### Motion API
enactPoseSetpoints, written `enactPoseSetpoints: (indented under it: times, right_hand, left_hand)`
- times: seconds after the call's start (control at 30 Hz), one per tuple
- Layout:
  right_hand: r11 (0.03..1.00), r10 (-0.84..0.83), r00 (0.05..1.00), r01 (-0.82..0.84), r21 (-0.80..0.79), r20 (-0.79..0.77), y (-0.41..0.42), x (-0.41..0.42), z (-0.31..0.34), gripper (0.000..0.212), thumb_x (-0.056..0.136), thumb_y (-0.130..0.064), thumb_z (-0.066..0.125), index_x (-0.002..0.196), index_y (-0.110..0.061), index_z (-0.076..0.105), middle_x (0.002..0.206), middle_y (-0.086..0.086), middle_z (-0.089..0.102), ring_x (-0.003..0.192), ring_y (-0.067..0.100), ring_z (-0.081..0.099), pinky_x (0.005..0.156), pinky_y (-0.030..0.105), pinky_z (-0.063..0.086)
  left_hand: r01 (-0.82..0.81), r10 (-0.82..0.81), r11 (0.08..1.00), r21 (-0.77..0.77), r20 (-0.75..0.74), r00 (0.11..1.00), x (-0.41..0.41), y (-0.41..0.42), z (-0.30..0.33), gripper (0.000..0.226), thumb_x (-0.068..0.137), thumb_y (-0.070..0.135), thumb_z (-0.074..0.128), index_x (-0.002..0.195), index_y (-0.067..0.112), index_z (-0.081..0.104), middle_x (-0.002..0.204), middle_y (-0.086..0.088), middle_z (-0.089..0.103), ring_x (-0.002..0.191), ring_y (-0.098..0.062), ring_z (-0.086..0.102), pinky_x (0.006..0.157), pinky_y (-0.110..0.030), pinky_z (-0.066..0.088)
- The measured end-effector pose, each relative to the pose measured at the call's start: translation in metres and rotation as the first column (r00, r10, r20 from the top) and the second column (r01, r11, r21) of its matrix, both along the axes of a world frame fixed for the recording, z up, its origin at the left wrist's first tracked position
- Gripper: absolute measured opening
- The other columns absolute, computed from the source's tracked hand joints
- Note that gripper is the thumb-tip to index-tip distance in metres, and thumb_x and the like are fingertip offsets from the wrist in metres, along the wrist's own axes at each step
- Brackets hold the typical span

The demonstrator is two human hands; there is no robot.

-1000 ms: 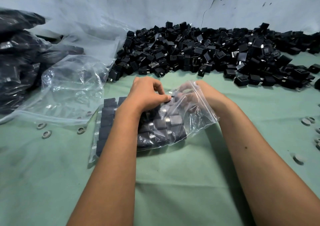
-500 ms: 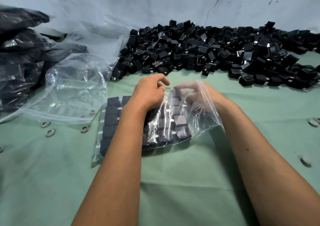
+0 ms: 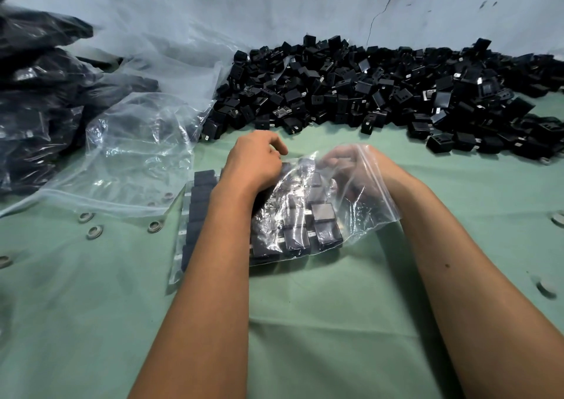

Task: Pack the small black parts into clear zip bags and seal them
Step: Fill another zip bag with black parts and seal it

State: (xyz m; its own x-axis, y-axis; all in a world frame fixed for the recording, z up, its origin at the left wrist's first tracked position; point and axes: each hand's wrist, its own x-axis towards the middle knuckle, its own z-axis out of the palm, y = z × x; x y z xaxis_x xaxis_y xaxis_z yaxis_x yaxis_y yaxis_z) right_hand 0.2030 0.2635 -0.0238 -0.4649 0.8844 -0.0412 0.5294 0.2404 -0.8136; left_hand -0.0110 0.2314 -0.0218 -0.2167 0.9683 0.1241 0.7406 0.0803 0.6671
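Many loose black parts (image 3: 381, 93) behind zip bag (image 3: 305, 215).

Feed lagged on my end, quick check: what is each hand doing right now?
Left hand: fingers curled, pinching the bag at its top edge.
Right hand: inside the bag's open mouth; seen through plastic, its grip cannot be told.
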Motion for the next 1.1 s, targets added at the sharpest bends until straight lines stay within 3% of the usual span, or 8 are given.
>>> enactPoseSetpoints:
  times: [0.13, 0.23, 0.3, 0.4, 0.6, 0.83, 1.0, 1.1]
  right_hand:
    - [1.000, -0.019, 1.000, 0.018, -0.007, -0.016, -0.002, -0.001, 0.002, 0.032, 0.101, 0.007, 0.048, 0.123, -0.003, 0.070, 0.098, 0.003, 0.070, 0.061, -0.008, 0.066, 0.054, 0.011, 0.053]
    - [0.999, 0.011, 0.998, -0.013, -0.038, -0.055, -0.007, 0.000, 0.006, 0.037, 0.097, 0.010, 0.050, 0.125, -0.005, 0.069, 0.121, 0.030, 0.066, 0.105, 0.036, 0.070, 0.056, 0.016, 0.056]
    - [0.999, 0.023, 0.997, -0.025, -0.026, -0.072, -0.008, -0.002, 0.008, 0.032, 0.097, 0.008, 0.050, 0.122, 0.000, 0.069, 0.127, 0.035, 0.062, 0.116, 0.046, 0.061, 0.060, 0.014, 0.057]
    - [0.999, -0.038, 0.998, 0.036, -0.038, -0.044, -0.009, -0.005, 0.006, 0.028, 0.102, -0.002, 0.052, 0.123, -0.003, 0.071, 0.117, 0.024, 0.069, 0.102, 0.041, 0.069, 0.076, 0.033, 0.064]
    - [0.958, -0.029, 0.998, 0.013, -0.285, -0.049, -0.002, 0.014, 0.010, 0.012, 0.093, -0.001, 0.066, 0.104, 0.003, 0.070, 0.079, 0.008, 0.073, 0.062, 0.018, 0.071, 0.053, 0.028, 0.058]
    - [0.885, -0.031, 0.993, 0.079, -0.458, 0.111, -0.003, 0.041, 0.025, 0.010, 0.085, 0.012, 0.065, 0.085, 0.008, 0.073, 0.082, 0.029, 0.074, 0.061, 0.033, 0.075, 0.047, 0.032, 0.059]
    - [0.897, -0.373, 0.846, 0.433, -0.083, 0.382, 0.017, 0.049, 0.024, 0.027, 0.097, -0.006, 0.050, 0.083, 0.002, 0.071, 0.055, 0.007, 0.070, 0.044, 0.019, 0.068, 0.042, 0.027, 0.054]
    - [0.804, -0.594, 0.775, 0.557, 0.211, 0.216, 0.037, 0.045, 0.015, 0.020, 0.093, -0.012, 0.054, 0.091, -0.011, 0.074, 0.084, 0.011, 0.078, 0.081, 0.033, 0.075, 0.078, 0.044, 0.063]
  left_hand:
    - [0.057, -0.057, 0.998, 0.005, 0.000, 0.998, 0.005, 0.002, -0.002, 0.022, 0.100, 0.016, 0.058, 0.097, 0.029, 0.076, 0.098, 0.005, 0.069, 0.094, -0.015, 0.065, 0.087, -0.035, 0.055]
    - [0.074, -0.074, 0.997, 0.004, -0.032, 0.997, 0.006, 0.004, -0.002, 0.018, 0.099, 0.020, 0.063, 0.092, 0.030, 0.076, 0.092, 0.007, 0.069, 0.092, -0.015, 0.065, 0.086, -0.033, 0.054]
    - [0.075, -0.075, 0.997, -0.004, -0.041, 0.996, 0.006, 0.005, -0.003, 0.014, 0.098, 0.023, 0.065, 0.091, 0.030, 0.075, 0.091, 0.008, 0.069, 0.091, -0.015, 0.066, 0.088, -0.034, 0.054]
    - [0.074, -0.074, 0.997, -0.005, -0.036, 0.997, 0.006, 0.005, -0.004, 0.011, 0.096, 0.025, 0.068, 0.090, 0.030, 0.074, 0.090, 0.008, 0.068, 0.090, -0.016, 0.065, 0.090, -0.038, 0.056]
    - [0.067, -0.067, 0.998, -0.001, -0.017, 0.998, 0.009, 0.004, -0.004, 0.009, 0.096, 0.026, 0.068, 0.093, 0.030, 0.074, 0.091, 0.009, 0.068, 0.089, -0.013, 0.065, 0.088, -0.039, 0.057]
    - [0.148, -0.147, 0.989, 0.002, -0.117, 0.982, 0.028, 0.003, -0.001, 0.012, 0.099, 0.029, 0.064, 0.105, 0.025, 0.072, 0.105, 0.004, 0.067, 0.103, -0.019, 0.062, 0.096, -0.041, 0.052]
    - [0.235, -0.228, 0.972, -0.001, -0.244, 0.943, 0.068, 0.003, 0.001, 0.038, 0.104, 0.036, 0.055, 0.136, 0.017, 0.057, 0.140, -0.005, 0.052, 0.133, -0.025, 0.046, 0.112, -0.043, 0.040]
    - [0.247, -0.252, 0.967, -0.059, -0.349, 0.903, 0.087, -0.001, -0.006, 0.050, 0.107, 0.041, 0.045, 0.148, 0.012, 0.045, 0.159, -0.007, 0.038, 0.149, -0.028, 0.028, 0.122, -0.045, 0.024]
